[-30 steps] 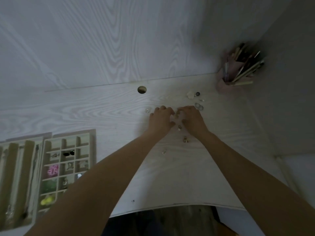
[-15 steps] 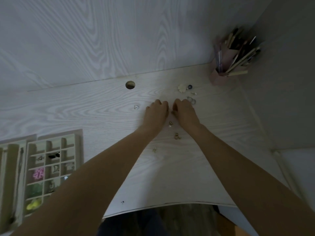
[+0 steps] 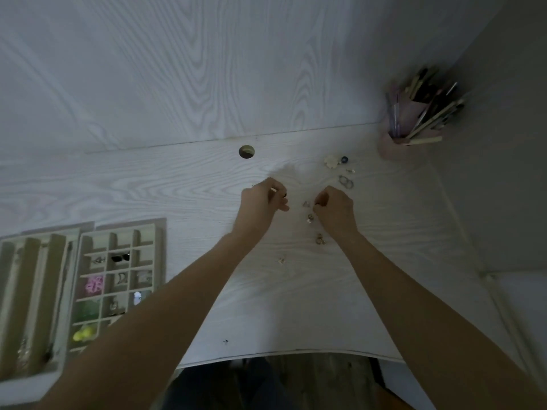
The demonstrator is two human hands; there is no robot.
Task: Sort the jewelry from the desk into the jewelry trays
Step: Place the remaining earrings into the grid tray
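While both my hands curl over the desk (image 3: 296,306), grid tray (image 3: 88,241) at 8 o'clock holds sorted pieces. Left hand (image 3: 260,205) pinches something small; right hand (image 3: 336,210) pinches, contents unclear. Earrings (image 3: 310,218) lie between, hoops (image 3: 346,182) at 1 o'clock.

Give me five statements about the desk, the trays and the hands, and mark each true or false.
1. The jewelry trays lie left of the hands. True.
2. The pen cup stands at the desk's near edge. False: it stands at the far right, by the wall.
3. Both hands are flat on the desk. False: left hand and right hand have curled fingers.
4. Loose jewelry lies between the forearms. True.
5. A pink piece sits in a tray compartment. True.
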